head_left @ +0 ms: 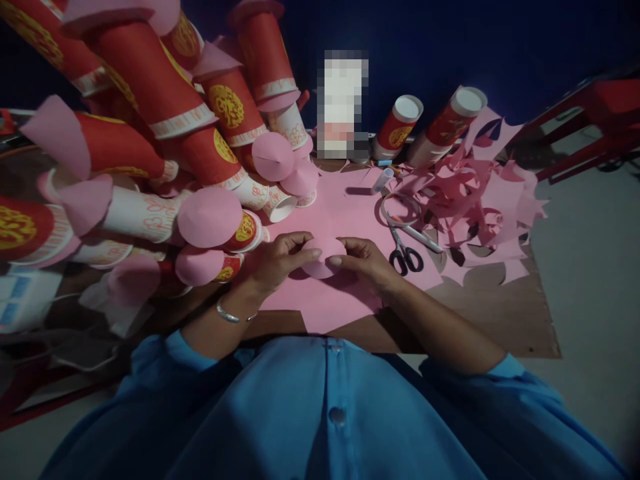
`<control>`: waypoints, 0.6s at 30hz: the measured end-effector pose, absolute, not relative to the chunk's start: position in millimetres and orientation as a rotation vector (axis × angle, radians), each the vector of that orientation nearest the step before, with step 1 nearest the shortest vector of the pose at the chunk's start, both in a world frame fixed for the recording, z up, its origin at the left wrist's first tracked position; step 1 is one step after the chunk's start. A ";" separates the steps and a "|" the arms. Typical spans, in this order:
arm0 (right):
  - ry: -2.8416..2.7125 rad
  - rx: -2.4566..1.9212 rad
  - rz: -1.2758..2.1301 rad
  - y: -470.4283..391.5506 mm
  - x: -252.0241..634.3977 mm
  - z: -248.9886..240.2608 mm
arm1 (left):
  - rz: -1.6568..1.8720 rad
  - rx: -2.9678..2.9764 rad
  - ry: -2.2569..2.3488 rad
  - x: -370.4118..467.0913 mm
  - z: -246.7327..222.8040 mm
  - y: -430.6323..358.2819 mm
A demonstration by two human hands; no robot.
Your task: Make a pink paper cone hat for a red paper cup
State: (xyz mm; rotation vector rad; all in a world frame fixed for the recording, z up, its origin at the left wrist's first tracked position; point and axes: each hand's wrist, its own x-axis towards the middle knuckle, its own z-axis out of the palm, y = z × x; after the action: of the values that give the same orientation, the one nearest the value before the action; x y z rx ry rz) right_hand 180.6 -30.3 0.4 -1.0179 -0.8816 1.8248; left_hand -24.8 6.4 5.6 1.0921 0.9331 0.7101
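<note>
Between my two hands is a small pink paper cone (323, 259), held over pink paper sheets (345, 303) on the table. My left hand (293, 259) pinches its left side, thumb on top and fingers curled behind. From the right, my right hand (363, 259) grips the opposite side in the same way, thumbs close together. Just right of my right hand lie scissors (406, 257) with black handles. A white glue stick (384, 180) stands beyond them, near a roll of clear tape (400, 210).
Red and white paper-cup towers (150, 80) with pink cone tops crowd the left side. Pink paper offcuts (475, 200) heap up at the right. Two red cups (400, 127) with white ends stand at the back. A red stool (590, 127) is beyond the table's right edge.
</note>
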 end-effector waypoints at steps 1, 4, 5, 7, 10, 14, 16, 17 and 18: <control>-0.901 -1.006 1.846 -30.5 180.8 -0.1 | 0.709 1.102 0.928 -24.1 5.7 6.7; -0.933 -0.987 1.878 -31.1 181.0 0.4 | 0.697 1.129 0.920 -22.8 5.6 7.0; -0.936 -0.988 1.877 -31.2 180.9 1.3 | 0.697 1.136 0.919 -22.7 5.4 6.8; -0.944 -0.987 1.862 -31.4 180.6 3.7 | 0.697 1.140 0.919 -22.7 5.0 6.1; -0.977 -0.970 1.828 -31.5 180.3 6.7 | 0.685 1.125 0.917 -22.4 5.3 4.9; -0.985 -0.978 1.829 -31.5 180.9 6.1 | 0.684 1.112 0.904 -21.5 7.0 4.8; -0.977 -0.982 1.840 -31.4 181.8 4.4 | 0.700 1.099 0.906 -21.6 7.4 5.6; -0.974 -0.983 1.841 -31.2 182.4 3.4 | 0.711 1.090 0.910 -21.9 7.3 6.0; -0.968 -0.986 1.835 -31.0 183.0 2.5 | 0.720 1.082 0.917 -22.4 6.9 6.4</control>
State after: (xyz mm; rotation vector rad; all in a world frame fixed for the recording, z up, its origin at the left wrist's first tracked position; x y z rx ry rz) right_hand 183.0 -31.0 2.5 -0.9857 -0.9678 1.8345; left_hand -22.4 6.4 6.9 1.0821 0.9171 0.7199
